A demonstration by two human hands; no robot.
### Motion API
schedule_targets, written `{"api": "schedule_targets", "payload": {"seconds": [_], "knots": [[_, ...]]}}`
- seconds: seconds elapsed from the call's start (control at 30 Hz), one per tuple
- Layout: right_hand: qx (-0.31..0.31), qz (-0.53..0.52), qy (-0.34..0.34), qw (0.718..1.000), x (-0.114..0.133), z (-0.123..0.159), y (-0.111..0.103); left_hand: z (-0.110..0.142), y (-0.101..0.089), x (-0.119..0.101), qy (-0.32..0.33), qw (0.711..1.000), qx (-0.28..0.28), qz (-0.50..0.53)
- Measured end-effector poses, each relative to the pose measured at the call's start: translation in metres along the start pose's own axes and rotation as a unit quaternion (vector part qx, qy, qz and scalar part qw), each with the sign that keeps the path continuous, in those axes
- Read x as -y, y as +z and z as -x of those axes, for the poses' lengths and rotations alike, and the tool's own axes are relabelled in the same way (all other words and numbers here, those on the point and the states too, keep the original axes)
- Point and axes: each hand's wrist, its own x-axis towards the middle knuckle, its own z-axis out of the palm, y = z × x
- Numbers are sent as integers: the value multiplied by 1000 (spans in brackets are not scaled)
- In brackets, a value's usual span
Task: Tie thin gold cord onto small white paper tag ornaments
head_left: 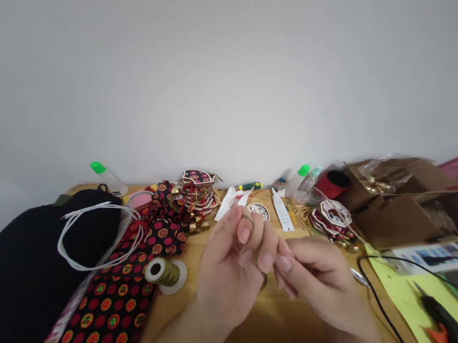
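Both hands meet in front of me above the table. My left hand [236, 262] has its fingers curled in, with a thin olive cord [263, 282] looped around and below them. My right hand [320, 278] pinches at the left fingertips, where the cord seems to run; its end is hidden between the fingers. To the left stands a spool of olive cord [167, 272], beside folded black cloth with a red and orange flower pattern [104, 316]. Behind the hands lie a round white printed piece [259, 211] and a white paper strip [282, 212].
A black bag [32, 269] with a coiled white cable [66, 247] fills the left. Patterned ornaments with bells [198, 196] are piled at the back. Eight-sided pieces [334, 214], cardboard boxes [408, 219], a black cord [374, 293] and a black pointed tool [442, 314] occupy the right.
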Motion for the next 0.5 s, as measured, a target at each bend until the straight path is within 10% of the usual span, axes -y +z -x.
{"api": "schedule_targets", "payload": {"seconds": [0.5], "knots": [[99,-350,177,915,-18,0,4,-3,-2,-5,-8,1000,-15,-13]]}}
